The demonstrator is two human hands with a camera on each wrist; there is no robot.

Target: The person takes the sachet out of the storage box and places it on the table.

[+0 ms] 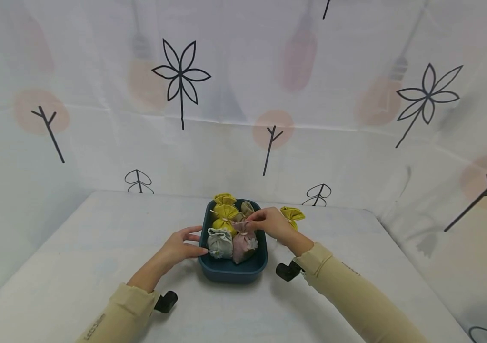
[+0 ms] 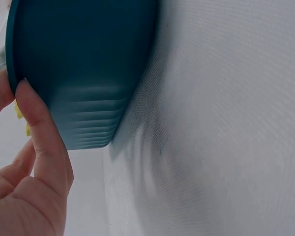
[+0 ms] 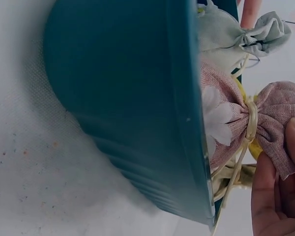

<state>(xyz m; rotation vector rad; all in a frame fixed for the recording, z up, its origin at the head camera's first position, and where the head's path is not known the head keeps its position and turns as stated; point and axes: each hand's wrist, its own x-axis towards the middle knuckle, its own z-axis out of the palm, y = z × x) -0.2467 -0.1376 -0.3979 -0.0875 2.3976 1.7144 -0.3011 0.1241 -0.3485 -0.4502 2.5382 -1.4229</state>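
Observation:
A dark teal plastic box (image 1: 233, 276) stands on the white table, holding several small tied cloth pouches. My left hand (image 1: 182, 246) is at the box's left side; in the left wrist view its thumb and finger (image 2: 39, 118) pinch the rim. With my right hand (image 1: 272, 223) I grip the gathered top of a pink pouch (image 1: 243, 247) with a white flower, which sits at the front right inside the box. Beside it is a pale grey-green pouch (image 1: 220, 244). Behind them are yellow pouches (image 1: 225, 213) and an olive-brown pouch (image 1: 246, 209), partly hidden.
Another yellow pouch (image 1: 292, 214) lies outside the box on the right, partly behind my right hand. The white table (image 1: 106, 257) runs back to a hanging printed cloth (image 1: 226, 95). A black wrist camera (image 1: 288, 271) sits below the right forearm.

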